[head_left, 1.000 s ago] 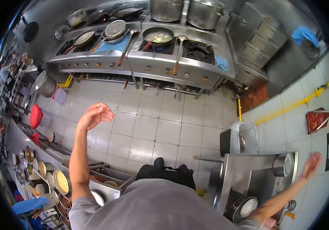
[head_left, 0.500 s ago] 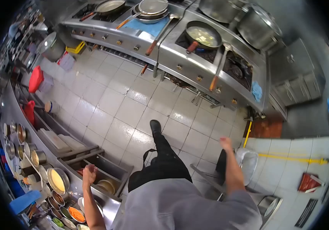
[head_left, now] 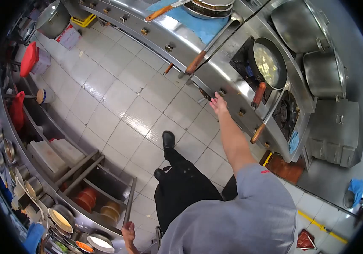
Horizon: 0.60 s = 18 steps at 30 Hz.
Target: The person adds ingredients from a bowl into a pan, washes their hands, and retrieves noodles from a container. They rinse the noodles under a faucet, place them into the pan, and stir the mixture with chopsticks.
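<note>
My right hand [head_left: 218, 104] reaches out to the stove front, fingers apart and nothing in them, right at a burner knob [head_left: 221, 92]. Above it on the stove, a dark frying pan [head_left: 268, 63] with a wooden handle holds pale liquid with yellowish pieces. A ladle-like tool with a wooden handle [head_left: 257, 133] lies across the stove edge near that pan. My left hand [head_left: 128, 232] hangs beside the counter edge at the bottom, loosely half-curled, with nothing visible in it.
Two large steel pots [head_left: 323, 74] stand at the stove's back right. Stacked pans [head_left: 209, 9] rest on a blue cloth [head_left: 190, 23]. The left counter [head_left: 80, 222] carries several bowls above open shelves. Pale tiles [head_left: 120, 103] cover the floor between, with a lidded pot [head_left: 53, 19] far left.
My right hand has swung from my side forward to the stove's knobs. My left hand has dropped back along the counter. The stove is now closer, and my body has moved forward.
</note>
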Each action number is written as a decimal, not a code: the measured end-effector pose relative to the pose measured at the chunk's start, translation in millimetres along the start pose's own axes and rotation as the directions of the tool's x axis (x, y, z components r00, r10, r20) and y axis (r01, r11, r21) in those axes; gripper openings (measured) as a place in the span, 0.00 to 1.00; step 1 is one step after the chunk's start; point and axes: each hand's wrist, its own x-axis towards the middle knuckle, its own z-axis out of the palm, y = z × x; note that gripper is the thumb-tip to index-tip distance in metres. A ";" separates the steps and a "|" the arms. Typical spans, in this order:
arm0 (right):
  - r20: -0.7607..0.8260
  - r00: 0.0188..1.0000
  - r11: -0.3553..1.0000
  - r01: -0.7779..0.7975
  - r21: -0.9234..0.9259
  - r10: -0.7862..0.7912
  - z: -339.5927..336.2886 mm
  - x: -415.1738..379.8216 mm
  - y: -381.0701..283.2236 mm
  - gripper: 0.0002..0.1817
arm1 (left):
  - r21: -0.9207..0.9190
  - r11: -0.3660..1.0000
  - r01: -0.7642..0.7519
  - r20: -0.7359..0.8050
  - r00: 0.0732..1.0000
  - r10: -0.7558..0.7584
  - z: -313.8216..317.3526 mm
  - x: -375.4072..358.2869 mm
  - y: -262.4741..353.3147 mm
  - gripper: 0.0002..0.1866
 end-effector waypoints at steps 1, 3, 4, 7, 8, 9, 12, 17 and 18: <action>0.002 1.000 1.000 0.003 0.014 -0.003 2.7 6.6 -0.8 0.31 | -0.013 1.000 0.019 0.007 1.000 -0.019 8.3 -3.1 -14.9 0.13; 0.009 1.000 0.999 0.011 0.049 -0.012 3.2 29.7 4.3 0.30 | -0.049 0.995 0.089 0.018 0.996 -0.088 16.4 -11.5 -3.4 0.14; -0.051 0.999 0.997 0.014 0.075 -0.010 6.8 29.1 2.7 0.30 | -0.070 0.993 0.095 0.018 0.995 -0.094 22.3 -11.8 -0.4 0.14; -0.198 0.980 0.990 0.038 0.133 -0.011 18.7 17.2 0.7 0.27 | -0.126 0.988 0.094 0.017 0.996 -0.093 31.8 -8.8 8.6 0.15; -0.228 0.973 0.989 0.053 0.137 -0.021 21.9 11.6 -1.3 0.27 | -0.136 0.988 0.074 0.008 0.997 -0.073 32.8 -5.8 2.7 0.15; -0.258 0.966 0.988 0.069 0.139 -0.031 23.6 9.2 -2.2 0.26 | -0.148 0.988 0.054 0.000 0.999 -0.054 34.4 -1.2 1.7 0.16; -0.282 0.955 0.980 0.133 0.144 -0.088 27.2 14.1 1.0 0.24 | -0.148 0.988 0.048 -0.020 0.998 -0.052 32.9 0.0 22.9 0.17; -0.308 0.945 0.986 0.142 0.089 -0.108 28.8 13.4 -0.1 0.22 | -0.149 0.987 0.062 -0.013 0.998 -0.064 32.8 2.1 36.8 0.17; -0.309 0.945 0.986 0.140 0.085 -0.108 28.3 11.4 -0.5 0.21 | -0.152 0.986 0.072 0.006 0.997 -0.072 31.7 2.7 39.4 0.17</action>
